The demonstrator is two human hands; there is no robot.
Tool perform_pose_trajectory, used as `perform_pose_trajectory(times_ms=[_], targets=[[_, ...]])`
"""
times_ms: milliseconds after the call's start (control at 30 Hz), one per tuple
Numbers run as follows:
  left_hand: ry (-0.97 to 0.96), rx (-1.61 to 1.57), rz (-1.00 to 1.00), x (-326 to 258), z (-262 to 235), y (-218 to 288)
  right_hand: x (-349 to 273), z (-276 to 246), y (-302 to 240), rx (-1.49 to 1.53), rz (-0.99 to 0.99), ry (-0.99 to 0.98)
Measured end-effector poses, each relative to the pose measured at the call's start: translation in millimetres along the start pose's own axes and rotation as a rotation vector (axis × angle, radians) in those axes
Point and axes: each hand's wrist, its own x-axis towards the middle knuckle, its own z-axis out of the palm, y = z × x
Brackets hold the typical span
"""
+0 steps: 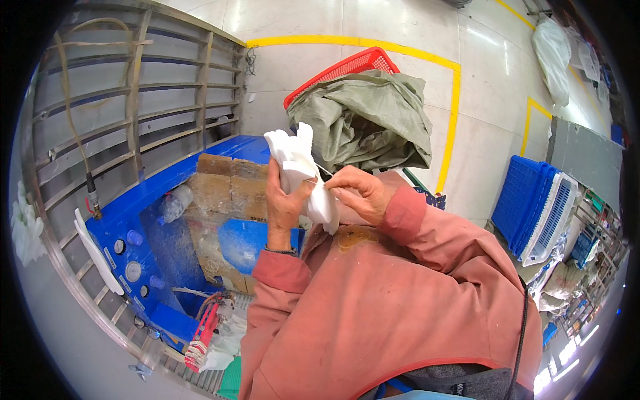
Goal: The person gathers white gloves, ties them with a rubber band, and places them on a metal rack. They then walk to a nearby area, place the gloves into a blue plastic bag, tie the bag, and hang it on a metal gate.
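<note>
My left hand [285, 201] is closed round a bundle of white, rounded, foam-like pieces [295, 160], held upright in front of my chest. Its fingers are mostly hidden behind the bundle, with the thumb lying across the near side. To the right of it, my right hand [359, 191] pinches a thin white strand [320, 177] that runs against the bundle. The lower end of the white pieces reaches down close to my pink-red sleeves and front. Just beyond the bundle sits a red plastic basket [347, 72], draped with a crumpled grey-green cloth [367, 113].
A blue machine panel [143, 267] with knobs and a gauge stands at left, beside brown cardboard [227, 190] and a metal rack [137, 87]. Stacked blue and white crates [527, 207] are at right. Yellow lines [455, 127] mark the floor.
</note>
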Motion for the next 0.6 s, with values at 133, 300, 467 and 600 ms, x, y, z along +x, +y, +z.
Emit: perform_pose_trajectory(times_ms=[133,300,467,600], targets=[[-0.017,0.012,0.033,1,0,3,3,1,0,-0.240,-0.251,0.110],[-0.011,0.011,0.007,-1,4,3,-8,14,2,0.300,0.169,0.050],[0.037,0.108,0.027,7,21,-5,-10,23,9,0.052,0.184,-0.097],[0.155,0.277,0.008,19,31,-10,12,13,27,0.091,0.102,-0.117]])
